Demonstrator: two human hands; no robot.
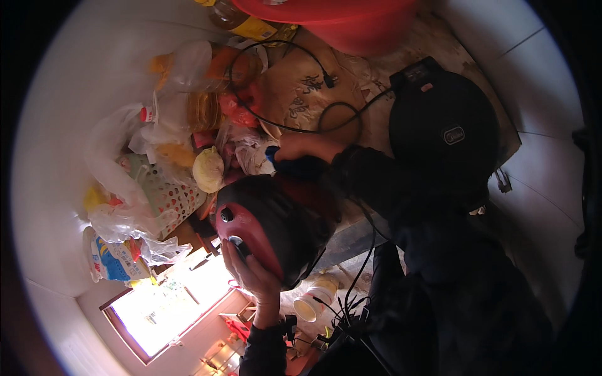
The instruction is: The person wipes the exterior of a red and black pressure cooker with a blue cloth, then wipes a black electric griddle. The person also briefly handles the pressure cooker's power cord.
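Observation:
A red and black rice cooker (pixel 254 225) stands tilted before me. My left hand (pixel 251 272) grips its lid end, with the fingers beside the silvery button. My right hand (pixel 303 146) is closed on a dark blue cloth (pixel 301 165) at the cooker's other end; part of the cloth lies in shadow. Beside my right forearm lies a round black Midea electric baking pan (pixel 444 136). Its black power cord (pixel 282 126) loops past my right hand, and the plug (pixel 328 81) rests on the brown cardboard (pixel 301 80).
A red plastic basin (pixel 362 28) stands at the top. Oil bottles (pixel 203 110), plastic bags, a peeled pale vegetable (pixel 208 169) and a perforated basket (pixel 174 197) crowd along the wall. A white bucket (pixel 310 305) and loose black cables (pixel 345 315) are lower down.

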